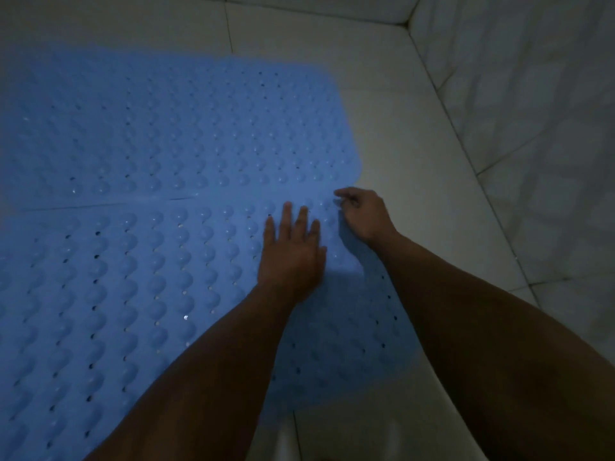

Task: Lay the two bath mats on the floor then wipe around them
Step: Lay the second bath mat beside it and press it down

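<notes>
The room is dim, so small things are hard to see. The pale tiled floor (pixel 416 134) meets a tiled wall (pixel 532 111) on the right. Two blue bumpy bath mats lie flat side by side, both cut off at the left edge: the far mat (pixel 159 128) and the near mat (pixel 116 277), edges touching. The left hand (pixel 291 251) presses flat on the near mat, fingers straight. The right hand (pixel 362 214) pinches that mat's far right corner.

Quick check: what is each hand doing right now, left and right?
Left hand: open, fingers straight, pressing flat on the near bath mat.
Right hand: fingers curled, pinching that mat's far right corner.
</notes>
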### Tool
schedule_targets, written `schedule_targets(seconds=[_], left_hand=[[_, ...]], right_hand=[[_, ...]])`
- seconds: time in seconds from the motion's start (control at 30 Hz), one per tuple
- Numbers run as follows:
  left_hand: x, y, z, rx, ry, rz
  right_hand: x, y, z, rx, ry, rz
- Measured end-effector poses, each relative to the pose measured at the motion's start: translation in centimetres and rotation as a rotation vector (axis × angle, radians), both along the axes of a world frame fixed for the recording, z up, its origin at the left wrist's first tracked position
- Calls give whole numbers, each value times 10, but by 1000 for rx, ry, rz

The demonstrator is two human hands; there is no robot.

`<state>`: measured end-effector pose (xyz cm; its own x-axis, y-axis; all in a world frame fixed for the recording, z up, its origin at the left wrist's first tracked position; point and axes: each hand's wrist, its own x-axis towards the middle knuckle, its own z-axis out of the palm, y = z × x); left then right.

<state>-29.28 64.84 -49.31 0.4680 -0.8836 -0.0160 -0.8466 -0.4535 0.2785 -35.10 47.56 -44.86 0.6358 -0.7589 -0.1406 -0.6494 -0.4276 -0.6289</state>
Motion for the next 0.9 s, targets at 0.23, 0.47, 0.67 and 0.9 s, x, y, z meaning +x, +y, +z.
schedule_targets(seconds=[0.23,0.47,0.67,0.9], left_hand=[[-24,-7,-40,-49,-37,-38],[-23,-9,-36,33,50,-64],[2,-19,5,307,400,-130],[63,41,40,0,233,257]], right_hand=[[17,-27,-22,-193,-158,-24],[2,-14,-39,-200,-238,-42],[-17,6,-7,-82,7,30],[10,84,4,-94,245,240]])
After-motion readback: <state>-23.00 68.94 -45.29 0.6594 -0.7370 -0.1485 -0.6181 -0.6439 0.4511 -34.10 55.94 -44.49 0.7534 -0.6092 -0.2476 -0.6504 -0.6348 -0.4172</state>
